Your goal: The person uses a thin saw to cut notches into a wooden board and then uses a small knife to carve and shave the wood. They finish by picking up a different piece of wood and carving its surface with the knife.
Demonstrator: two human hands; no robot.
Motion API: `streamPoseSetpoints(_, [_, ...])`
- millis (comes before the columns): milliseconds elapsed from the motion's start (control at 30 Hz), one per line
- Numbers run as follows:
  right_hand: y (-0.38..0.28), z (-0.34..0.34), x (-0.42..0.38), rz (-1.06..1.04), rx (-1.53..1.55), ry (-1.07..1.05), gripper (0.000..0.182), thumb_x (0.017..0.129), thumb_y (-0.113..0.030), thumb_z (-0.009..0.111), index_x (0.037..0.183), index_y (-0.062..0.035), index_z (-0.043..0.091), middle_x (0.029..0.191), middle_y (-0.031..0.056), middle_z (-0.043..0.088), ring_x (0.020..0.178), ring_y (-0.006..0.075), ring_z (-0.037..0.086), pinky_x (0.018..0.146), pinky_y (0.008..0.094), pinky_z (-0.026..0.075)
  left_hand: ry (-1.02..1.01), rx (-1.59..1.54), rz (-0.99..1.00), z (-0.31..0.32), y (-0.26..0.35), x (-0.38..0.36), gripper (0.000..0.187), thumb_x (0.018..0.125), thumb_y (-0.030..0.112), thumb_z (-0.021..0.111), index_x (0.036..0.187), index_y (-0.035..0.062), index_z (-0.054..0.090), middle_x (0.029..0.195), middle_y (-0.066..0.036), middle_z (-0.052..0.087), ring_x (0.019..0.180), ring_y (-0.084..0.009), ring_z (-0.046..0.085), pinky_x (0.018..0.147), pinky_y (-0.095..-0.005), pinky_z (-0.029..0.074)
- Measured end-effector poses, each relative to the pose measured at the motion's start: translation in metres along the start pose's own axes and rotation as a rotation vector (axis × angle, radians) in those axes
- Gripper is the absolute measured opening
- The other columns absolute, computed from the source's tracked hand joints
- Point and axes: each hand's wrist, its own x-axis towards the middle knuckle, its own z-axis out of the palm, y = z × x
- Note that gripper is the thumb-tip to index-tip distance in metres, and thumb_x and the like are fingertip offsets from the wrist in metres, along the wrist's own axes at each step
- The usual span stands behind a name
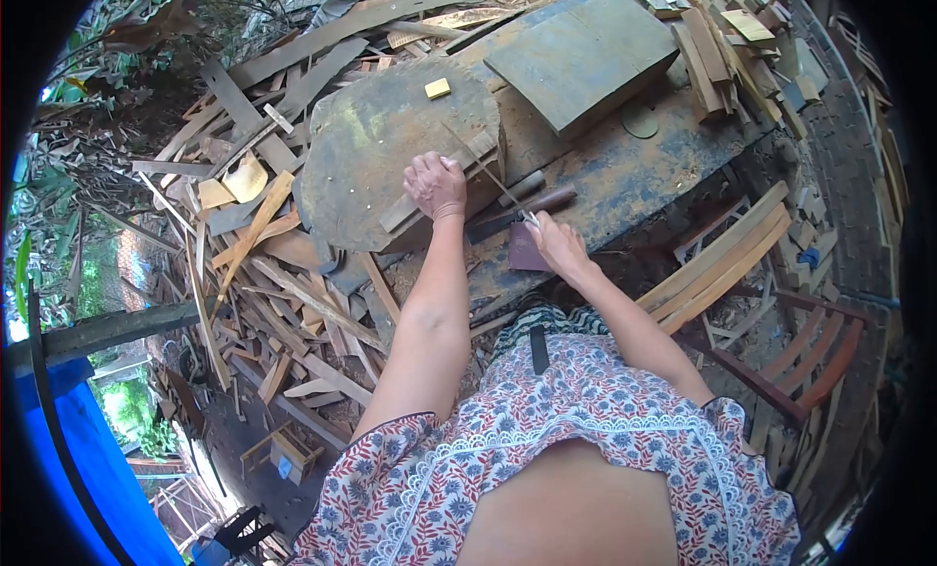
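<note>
My left hand [436, 185] is closed over a narrow wooden strip [402, 213], pressing it against a thick round wood slab [351, 166]. The strip lies aslant along the slab's right side. My right hand [558, 244] is closed round the near end of a saw [495, 178], whose thin blade looks edge-on from here. The blade crosses the strip beyond my left hand; its teeth cannot be made out. Beside my right hand lie a flat maroon piece [527, 254] and a tool with a dark brown handle [549, 198]. A small yellow block [437, 88] rests on the slab.
A large rectangular wood block [581, 59] stands on the worn workbench [654, 176]. Scrap boards [283, 303] pile up on the left, and stacked offcuts [708, 59] sit at the back right. A reddish wooden chair [805, 361] is on the right.
</note>
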Motion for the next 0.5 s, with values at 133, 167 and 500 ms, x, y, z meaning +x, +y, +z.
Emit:
streamPoseSetpoints(133, [0.022, 0.017, -0.022, 0.015, -0.033, -0.051, 0.032, 0.096, -0.033, 0.047, 0.105, -0.0027, 0.052, 0.088, 0.0287, 0.064, 0.088, 0.0482, 0.061, 0.076, 0.0572, 0.046, -0.005, 0.013, -0.015, 0.001, -0.001, 0.002, 0.014, 0.079, 0.024, 0.053, 0.083, 0.0114, 0.058, 0.087, -0.008, 0.055, 0.086, -0.0283, 0.053, 0.078, -0.0426, 0.042])
streamPoseSetpoints(167, [0.020, 0.017, -0.021, 0.013, -0.015, -0.038, 0.032, 0.096, -0.033, 0.047, 0.104, -0.0029, 0.052, 0.088, 0.0288, 0.064, 0.088, 0.0484, 0.061, 0.076, 0.0572, 0.047, -0.012, 0.027, -0.009, -0.001, -0.001, 0.000, 0.014, 0.079, 0.024, 0.053, 0.082, 0.0113, 0.058, 0.087, -0.008, 0.055, 0.086, -0.0284, 0.053, 0.078, -0.0427, 0.042])
streamPoseSetpoints(500, [0.020, 0.014, -0.020, 0.008, -0.005, -0.025, 0.030, 0.096, -0.032, 0.047, 0.104, -0.0037, 0.052, 0.088, 0.0300, 0.063, 0.089, 0.0482, 0.061, 0.076, 0.0570, 0.047, -0.019, 0.019, -0.016, -0.001, 0.001, 0.001, 0.015, 0.078, 0.025, 0.055, 0.084, 0.0113, 0.058, 0.088, -0.008, 0.054, 0.088, -0.0277, 0.052, 0.080, -0.0417, 0.041])
